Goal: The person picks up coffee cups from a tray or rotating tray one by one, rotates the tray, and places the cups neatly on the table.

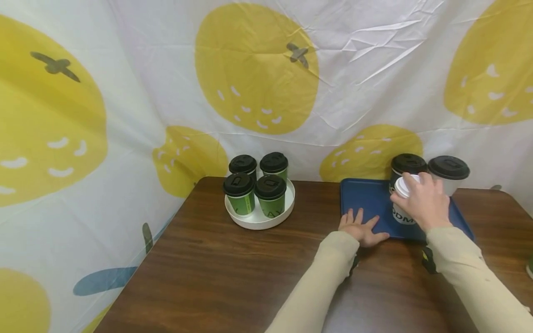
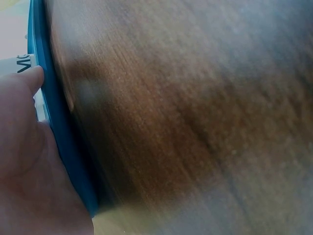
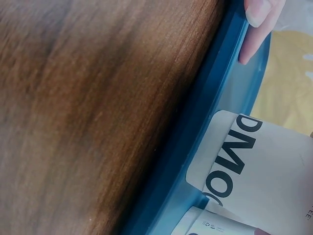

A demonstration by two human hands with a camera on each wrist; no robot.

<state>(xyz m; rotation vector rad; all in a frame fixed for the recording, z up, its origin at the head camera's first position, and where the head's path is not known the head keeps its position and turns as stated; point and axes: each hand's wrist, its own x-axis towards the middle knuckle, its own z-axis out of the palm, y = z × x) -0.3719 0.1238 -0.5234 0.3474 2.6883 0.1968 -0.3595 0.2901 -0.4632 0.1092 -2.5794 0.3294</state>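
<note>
My right hand (image 1: pixel 429 203) grips a white paper cup (image 1: pixel 401 216) from above, its fingers around the white lid (image 1: pixel 403 186). The cup stands on a blue tray (image 1: pixel 362 199); dark letters on its side show in the right wrist view. My left hand (image 1: pixel 361 227) rests on the tray's front left part with its fingers spread. Behind the gripped cup is a dark cup with a black lid (image 1: pixel 408 163). To its right stands a white cup with a black lid (image 1: pixel 449 167), partly hidden by my right hand.
At the left of the brown wooden table (image 1: pixel 250 268), a round white tray (image 1: pixel 260 224) bears several green cups (image 1: pixel 272 206) with black lids. A hanging cloth (image 1: pixel 166 69) with yellow fruit prints borders the table behind. Part of a green object (image 1: pixel 529 267) shows at the right edge.
</note>
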